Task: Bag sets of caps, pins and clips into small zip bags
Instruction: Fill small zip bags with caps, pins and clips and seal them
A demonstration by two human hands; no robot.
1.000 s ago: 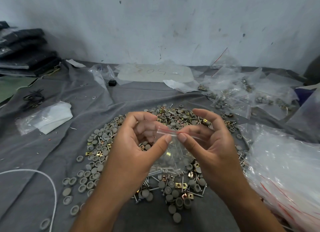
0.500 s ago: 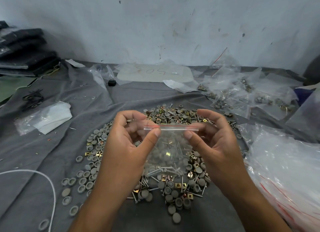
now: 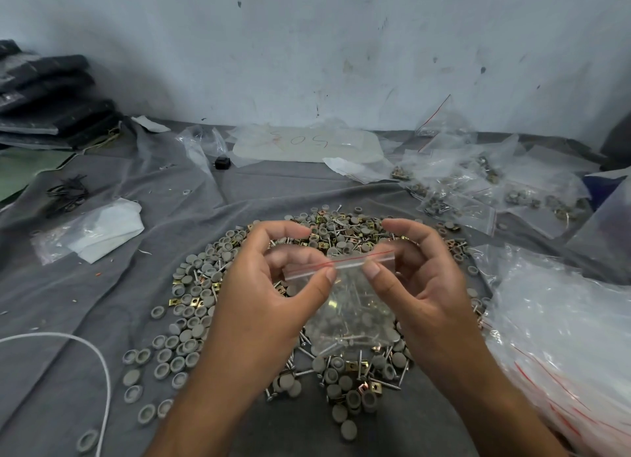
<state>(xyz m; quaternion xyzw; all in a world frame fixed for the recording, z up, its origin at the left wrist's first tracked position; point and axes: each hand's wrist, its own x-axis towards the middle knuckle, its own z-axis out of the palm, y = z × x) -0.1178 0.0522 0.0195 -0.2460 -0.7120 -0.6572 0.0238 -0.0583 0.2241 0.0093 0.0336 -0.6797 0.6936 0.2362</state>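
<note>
Clear zip bag (image 3: 348, 306) held up between both hands above pile of grey caps, pins and brass clips (image 3: 211, 286) on grey cloth (image 3: 85, 303). Left hand (image 3: 269, 306) pinches red-lined zip strip between thumb and fingers; right hand (image 3: 420, 286) pinches same strip just beside it. Bag holds caps and pins. Stack of empty bags (image 3: 563, 337) at right, filled bags (image 3: 478, 190) beyond.
</note>
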